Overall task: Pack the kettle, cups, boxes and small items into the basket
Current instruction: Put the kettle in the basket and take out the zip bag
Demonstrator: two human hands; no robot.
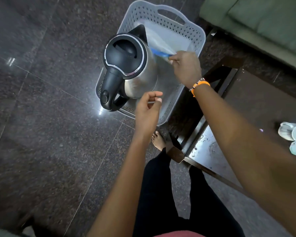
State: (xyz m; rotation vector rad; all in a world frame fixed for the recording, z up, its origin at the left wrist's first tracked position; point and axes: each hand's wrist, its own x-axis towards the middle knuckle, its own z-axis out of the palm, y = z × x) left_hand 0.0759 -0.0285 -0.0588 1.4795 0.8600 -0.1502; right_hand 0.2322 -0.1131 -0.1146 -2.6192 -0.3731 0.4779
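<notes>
A steel kettle with a black lid and handle stands in the left half of a grey perforated basket on the dark stone floor. My right hand is over the basket's right side, pinching a clear plastic bag with a blue strip that lies against the kettle. My left hand hovers over the basket's near rim, fingers curled, and seems to hold nothing. Pale cups stand on the table at the right edge.
A dark-framed glass-topped table stands right of the basket, nearly touching it. A green sofa fills the upper right. My bare foot and black trouser legs are below the basket. Open floor spreads to the left.
</notes>
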